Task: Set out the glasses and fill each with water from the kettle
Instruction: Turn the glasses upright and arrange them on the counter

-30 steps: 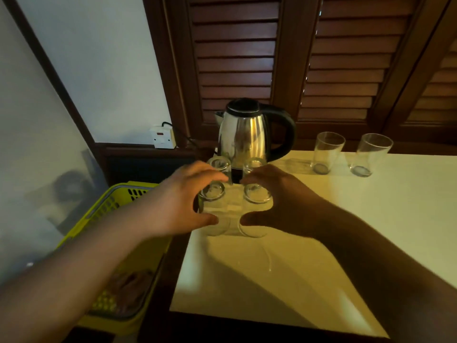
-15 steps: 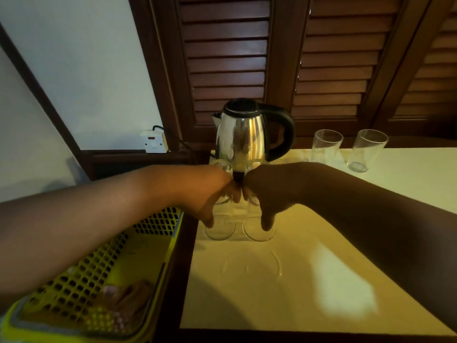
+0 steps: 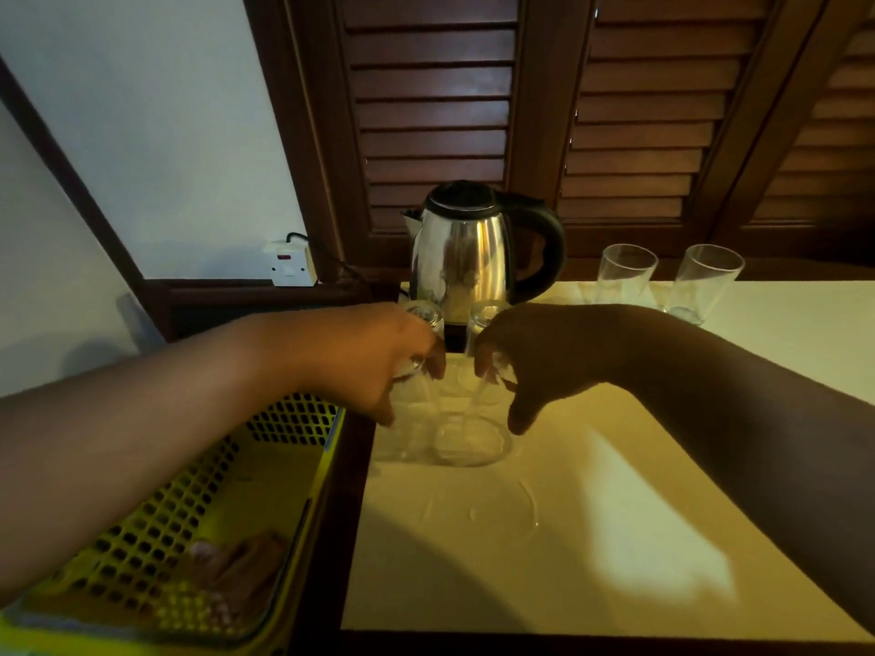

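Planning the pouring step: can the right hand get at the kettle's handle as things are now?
Probably not yet: the right hand grips a glass. Otherwise nothing blocks the kettle handle, just behind it.

Legible text, labels, brands, numbers, signs: none. One entry only: the white plastic wall socket [image 3: 290, 269] on the dark wooden ledge carries a small red mark on its face, too small to tell whether it is lettering.

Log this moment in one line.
phase: setting out | left hand: grips clear drinking glass | right hand: grips second clear glass | shiny steel kettle: untouched | pouring: not started
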